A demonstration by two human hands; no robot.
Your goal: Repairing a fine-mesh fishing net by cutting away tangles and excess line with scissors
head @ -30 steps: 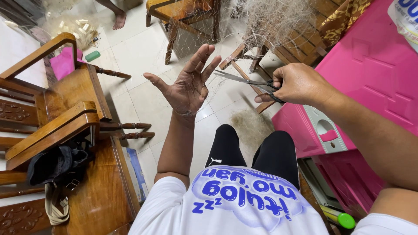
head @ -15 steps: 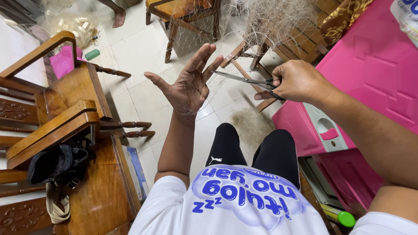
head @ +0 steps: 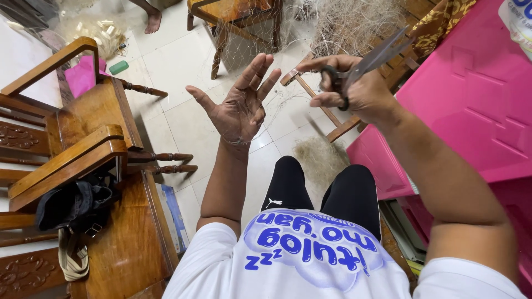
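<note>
We hold dark metal scissors (head: 363, 63) with black handles up in our right hand (head: 354, 88), blades pointing up and away, while our left hand (head: 241, 105) is spread wide open with thin, see-through net threads (head: 277, 105) draped on it.

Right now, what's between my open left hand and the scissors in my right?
In the head view, only fine net threads span the gap between the left hand and the scissors; tiled floor lies below.
</note>
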